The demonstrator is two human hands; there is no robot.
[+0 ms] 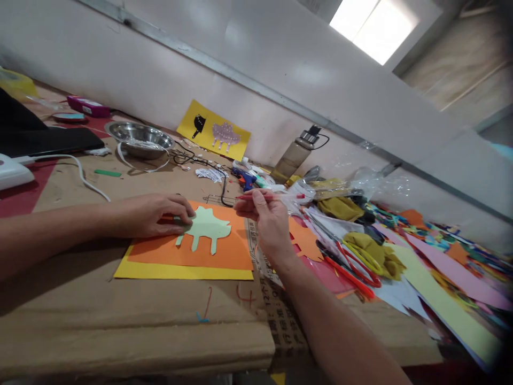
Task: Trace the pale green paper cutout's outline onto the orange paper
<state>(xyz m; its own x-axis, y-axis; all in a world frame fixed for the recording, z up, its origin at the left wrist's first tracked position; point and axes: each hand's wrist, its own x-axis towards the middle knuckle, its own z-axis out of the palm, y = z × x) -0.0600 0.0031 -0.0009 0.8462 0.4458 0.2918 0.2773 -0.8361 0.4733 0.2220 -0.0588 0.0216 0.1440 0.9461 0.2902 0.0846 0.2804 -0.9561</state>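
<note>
A pale green paper cutout [208,227] with a spiky back and stubby legs lies on an orange sheet [160,254]. Beneath that, a yellow sheet [180,272] shows along the front edge. My left hand [166,214], fingers bent and together, holds the cutout down at its left end. A red pen [274,197] is pinched in my right hand [268,224], raised just right of the cutout and pointing left, its tip apart from the paper.
A steel bowl [140,139] and a white cable [80,168] are at left. Behind stand a yellow card [214,131] and a bottle [296,155]; a blue glue gun [244,179] lies before them. Red-handled scissors [355,272], olive cloth [372,254] and paper scraps [444,315] crowd the right.
</note>
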